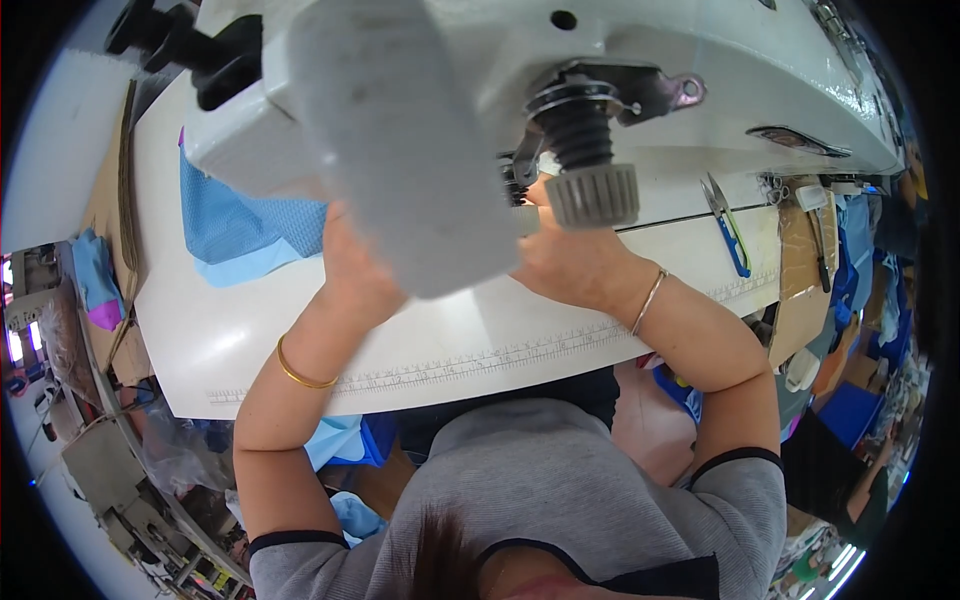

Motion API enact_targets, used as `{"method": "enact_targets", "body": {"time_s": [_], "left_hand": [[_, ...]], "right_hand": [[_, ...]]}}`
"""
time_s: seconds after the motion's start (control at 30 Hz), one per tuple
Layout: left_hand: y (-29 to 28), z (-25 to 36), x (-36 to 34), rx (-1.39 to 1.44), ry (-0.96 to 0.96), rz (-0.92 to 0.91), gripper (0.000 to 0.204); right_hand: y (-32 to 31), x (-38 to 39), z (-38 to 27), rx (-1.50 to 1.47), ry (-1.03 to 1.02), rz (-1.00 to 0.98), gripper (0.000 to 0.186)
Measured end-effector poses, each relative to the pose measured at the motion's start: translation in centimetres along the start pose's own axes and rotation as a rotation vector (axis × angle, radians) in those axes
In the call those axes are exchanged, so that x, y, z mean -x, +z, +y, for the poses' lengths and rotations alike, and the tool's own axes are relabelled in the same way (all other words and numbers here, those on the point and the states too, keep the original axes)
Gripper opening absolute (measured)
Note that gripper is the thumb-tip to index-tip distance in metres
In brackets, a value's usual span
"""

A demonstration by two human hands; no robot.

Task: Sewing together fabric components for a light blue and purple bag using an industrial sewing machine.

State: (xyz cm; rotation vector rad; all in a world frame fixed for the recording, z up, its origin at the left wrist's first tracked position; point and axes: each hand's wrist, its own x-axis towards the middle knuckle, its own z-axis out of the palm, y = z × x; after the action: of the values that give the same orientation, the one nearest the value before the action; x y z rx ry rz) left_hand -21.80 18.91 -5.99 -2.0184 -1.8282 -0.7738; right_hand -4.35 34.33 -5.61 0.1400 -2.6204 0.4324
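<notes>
A white sewing machine [690, 130] reaches across the top of the view, over a white table [240, 340]. Blue textured fabric [250, 215] lies left of its head, with a smoother light-blue layer under the lower edge. My left hand [355, 265] is at the fabric's right edge, its fingers hidden behind a blurred pale-grey part [410, 150] of the machine. Just below a ribbed knob [595, 195], my right hand [575, 260] is closed, fingers curled toward the needle area. Whatever it grips is hidden by the machine.
Blue-handled thread snips [728, 228] lie on the table to the right. A printed ruler strip [480, 358] runs along the near edge. Cardboard [800, 270] and a screwdriver-like tool [820, 245] sit at the right end. Blue and purple cloth [97, 280] hangs beyond the left edge.
</notes>
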Motion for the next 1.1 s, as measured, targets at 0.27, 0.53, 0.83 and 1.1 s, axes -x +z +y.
{"method": "enact_targets", "body": {"time_s": [0.27,0.53,0.83,1.1], "left_hand": [[0.1,-0.2,1.1,-0.227,0.033,-0.192,0.031],[1.7,-1.6,1.1,-0.236,0.112,-0.008,0.017],[0.7,-2.0,0.8,-0.258,0.163,0.097,0.012],[0.2,0.1,-0.6,-0.131,0.085,0.035,0.02]], "right_hand": [[0.2,0.1,0.4,-0.055,0.006,0.069,0.011],[2.8,0.2,1.6,0.149,-0.133,0.119,0.014],[4.6,-1.1,1.6,0.087,-0.159,0.197,0.016],[0.9,0.1,0.0,0.062,0.002,-0.002,0.034]]}}
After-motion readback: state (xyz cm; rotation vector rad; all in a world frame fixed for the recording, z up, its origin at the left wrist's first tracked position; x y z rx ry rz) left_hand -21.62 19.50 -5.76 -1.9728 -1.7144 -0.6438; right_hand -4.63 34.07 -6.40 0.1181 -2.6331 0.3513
